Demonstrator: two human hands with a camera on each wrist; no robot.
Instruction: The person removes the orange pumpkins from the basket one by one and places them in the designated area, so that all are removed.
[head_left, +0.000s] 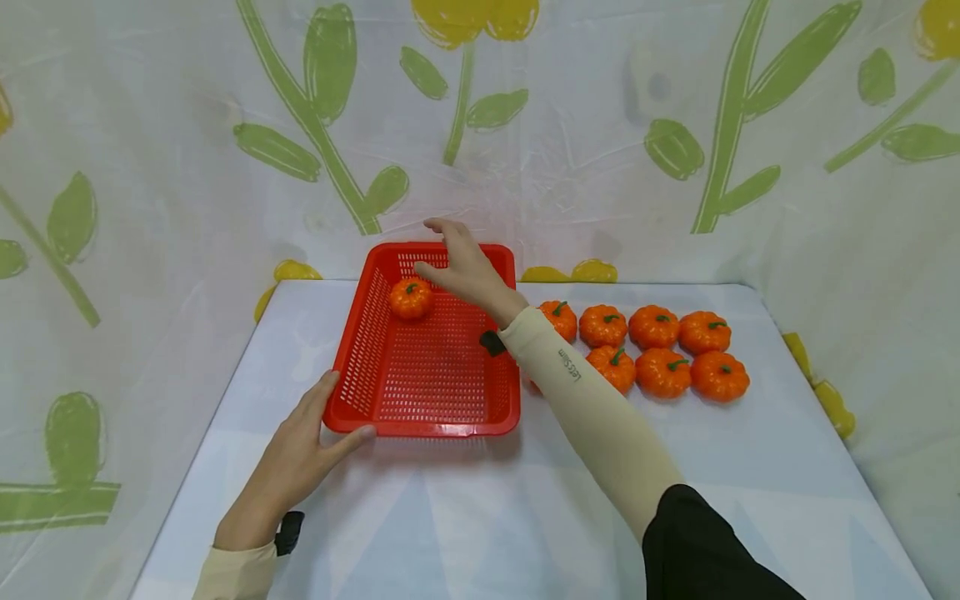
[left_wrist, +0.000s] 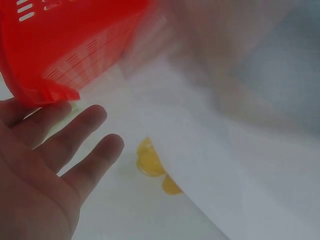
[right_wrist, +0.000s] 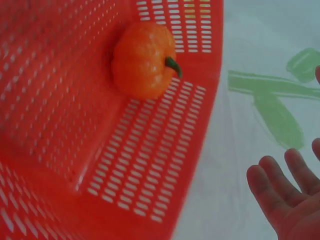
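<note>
A small orange pumpkin [head_left: 411, 298] with a green stem lies in the back left part of a red slotted plastic basket [head_left: 431, 429]. My right hand [head_left: 467, 268] hovers over the back of the basket, fingers spread and holding nothing. In the right wrist view the pumpkin [right_wrist: 142, 60] sits against the basket wall, apart from the fingers [right_wrist: 270, 185]. At the basket's front left corner is my left hand [head_left: 296, 454], thumb stretched along the front rim. The left wrist view has its fingers [left_wrist: 75, 135] extended, some right at the basket's rim [left_wrist: 55, 92].
Several more orange pumpkins [head_left: 663, 372] stand in two rows on the white table [head_left: 600, 500], right of the basket. My right forearm [head_left: 592, 417] crosses in front of some of them. A curtain with painted plants [head_left: 570, 167] hangs behind and beside the table.
</note>
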